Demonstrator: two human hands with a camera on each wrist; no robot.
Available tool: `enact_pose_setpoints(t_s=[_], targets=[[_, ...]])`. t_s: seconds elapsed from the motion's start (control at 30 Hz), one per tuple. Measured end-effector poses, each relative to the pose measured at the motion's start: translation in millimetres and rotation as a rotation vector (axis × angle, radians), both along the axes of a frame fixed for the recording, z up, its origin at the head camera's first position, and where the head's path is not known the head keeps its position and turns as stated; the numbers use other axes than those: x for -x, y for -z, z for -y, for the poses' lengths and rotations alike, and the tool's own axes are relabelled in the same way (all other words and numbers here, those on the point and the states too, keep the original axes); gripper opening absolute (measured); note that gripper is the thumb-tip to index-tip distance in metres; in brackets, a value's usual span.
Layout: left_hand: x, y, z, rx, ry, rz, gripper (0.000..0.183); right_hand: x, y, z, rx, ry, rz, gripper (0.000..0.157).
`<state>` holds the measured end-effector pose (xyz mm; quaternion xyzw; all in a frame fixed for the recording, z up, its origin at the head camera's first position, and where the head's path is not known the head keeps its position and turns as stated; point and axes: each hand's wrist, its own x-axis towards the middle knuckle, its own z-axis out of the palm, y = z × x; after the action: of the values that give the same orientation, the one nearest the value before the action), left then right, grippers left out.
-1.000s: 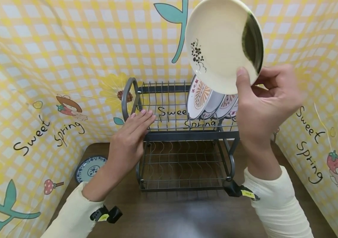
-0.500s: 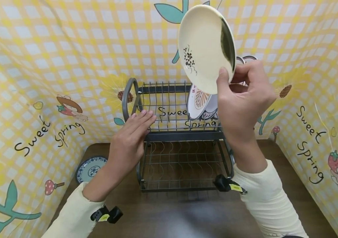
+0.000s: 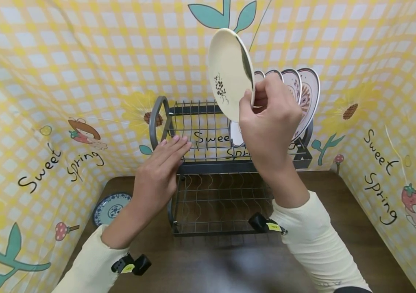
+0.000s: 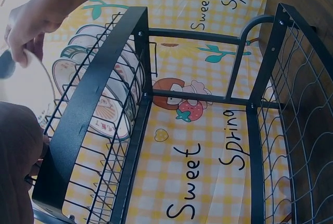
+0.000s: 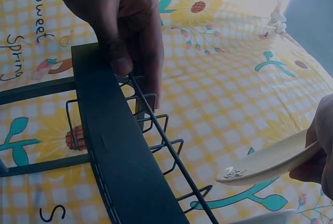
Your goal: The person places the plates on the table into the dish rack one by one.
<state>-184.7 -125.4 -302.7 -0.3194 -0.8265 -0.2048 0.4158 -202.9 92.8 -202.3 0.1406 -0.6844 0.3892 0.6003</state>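
In my right hand (image 3: pixel 275 122) a cream plate (image 3: pixel 226 67), with a dark green edge patch and a small flower print, is pinched by its lower right rim. It is tilted steeply on edge above the upper tier of a dark metal dish rack (image 3: pixel 215 167). My left hand (image 3: pixel 158 175) holds the rack's front left corner; the right wrist view shows its thumb (image 5: pixel 122 66) on the front bar and its fingers past the wire. Several patterned plates (image 3: pixel 309 95) stand upright in the right half of the upper tier, partly hidden by my right hand.
The lower wire tier (image 3: pixel 226 203) has wavy dividers. A blue-and-white plate (image 3: pixel 110 207) lies on the brown table (image 3: pixel 208 264) left of the rack, behind my left forearm. Yellow checked cloth (image 3: pixel 120 61) rises at the back and both sides.
My right hand has moved left and the cream plate has come left and down, turning more edge-on to the head view. The left hand has stayed on the rack.
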Motion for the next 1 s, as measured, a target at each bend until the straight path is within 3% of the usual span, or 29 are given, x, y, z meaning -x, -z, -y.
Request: enact_pose_setpoints(t_s=[0.17,0.67,1.0], targets=[[0.0,-0.3,-0.1,-0.001,0.001,0.000,0.035,4.2,3.5,5.6,-0.048,0.020,0.013,0.008],[-0.4,-1.6,-0.1,-0.009,-0.001,-0.001,0.034,11.7,13.5,19.5,-0.172,0.120,0.240,0.005],[-0.9,-1.7,0.3,-0.006,-0.005,0.005,0.035,15.9,16.9,22.0,-0.256,0.138,0.392,0.021]])
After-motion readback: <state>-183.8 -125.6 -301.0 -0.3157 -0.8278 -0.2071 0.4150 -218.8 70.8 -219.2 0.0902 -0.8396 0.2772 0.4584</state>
